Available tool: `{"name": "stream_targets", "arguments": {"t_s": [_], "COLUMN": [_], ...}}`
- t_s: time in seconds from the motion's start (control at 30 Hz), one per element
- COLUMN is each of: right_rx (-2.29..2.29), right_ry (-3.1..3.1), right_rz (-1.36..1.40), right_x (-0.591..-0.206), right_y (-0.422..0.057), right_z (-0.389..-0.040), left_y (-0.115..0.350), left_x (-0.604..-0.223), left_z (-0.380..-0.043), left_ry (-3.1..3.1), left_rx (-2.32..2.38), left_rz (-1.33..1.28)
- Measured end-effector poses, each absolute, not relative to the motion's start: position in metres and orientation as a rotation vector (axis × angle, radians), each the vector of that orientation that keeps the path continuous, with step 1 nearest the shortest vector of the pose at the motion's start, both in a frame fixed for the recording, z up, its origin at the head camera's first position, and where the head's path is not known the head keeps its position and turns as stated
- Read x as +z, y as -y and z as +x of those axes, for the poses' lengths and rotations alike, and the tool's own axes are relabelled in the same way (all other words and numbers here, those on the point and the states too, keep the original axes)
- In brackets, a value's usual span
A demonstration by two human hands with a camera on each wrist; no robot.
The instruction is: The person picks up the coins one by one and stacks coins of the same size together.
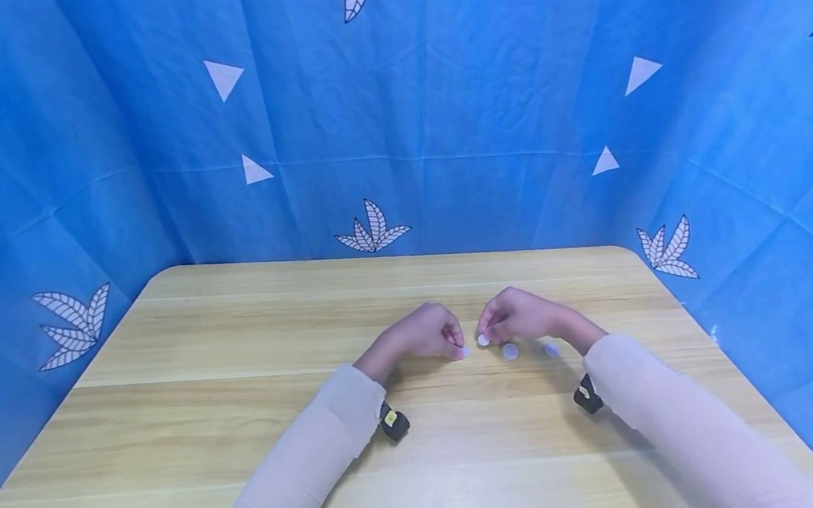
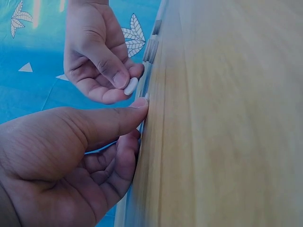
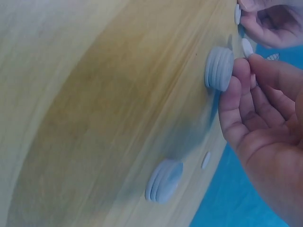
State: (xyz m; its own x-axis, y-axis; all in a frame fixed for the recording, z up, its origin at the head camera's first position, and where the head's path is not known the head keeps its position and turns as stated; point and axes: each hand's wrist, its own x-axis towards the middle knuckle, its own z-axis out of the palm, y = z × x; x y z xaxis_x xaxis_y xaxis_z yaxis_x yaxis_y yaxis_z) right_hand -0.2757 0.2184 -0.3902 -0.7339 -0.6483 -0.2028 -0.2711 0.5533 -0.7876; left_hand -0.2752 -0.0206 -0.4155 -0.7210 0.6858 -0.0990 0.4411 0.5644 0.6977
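Observation:
My right hand [image 1: 517, 314] pinches a small round white disc [image 2: 131, 86] between thumb and fingertips, tilted and held just above the wooden tabletop. Close beside it, my left hand [image 1: 428, 333] has its thumb and finger pinching another white disc [image 3: 237, 14] down at the table surface. The two hands face each other with a narrow gap between them. Right by the right hand's fingers stands a short stack of white discs [image 3: 220, 68]. A second short stack [image 3: 164, 181] stands further right, under the right wrist.
One loose white disc [image 3: 206, 160] lies flat on the table beyond the second stack. The wooden table [image 1: 197, 434] has rounded far corners. Blue cloth [image 1: 423, 107] printed with white leaves and triangles hangs around its back and sides.

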Motion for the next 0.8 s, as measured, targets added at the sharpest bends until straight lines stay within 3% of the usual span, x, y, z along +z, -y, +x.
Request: {"name": "stream_targets", "arguments": {"t_s": [0.8], "right_rx": [-1.022], "right_ry": [-2.344], "right_rz": [-0.646], "right_x": [-0.398], "right_y": [-0.199], "right_z": [-0.273], "left_y": [0.02], "left_x": [-0.42], "left_z": [-0.279], "left_ry": [-2.452], "left_rx": [0.946], "left_rz": [0.951]}}
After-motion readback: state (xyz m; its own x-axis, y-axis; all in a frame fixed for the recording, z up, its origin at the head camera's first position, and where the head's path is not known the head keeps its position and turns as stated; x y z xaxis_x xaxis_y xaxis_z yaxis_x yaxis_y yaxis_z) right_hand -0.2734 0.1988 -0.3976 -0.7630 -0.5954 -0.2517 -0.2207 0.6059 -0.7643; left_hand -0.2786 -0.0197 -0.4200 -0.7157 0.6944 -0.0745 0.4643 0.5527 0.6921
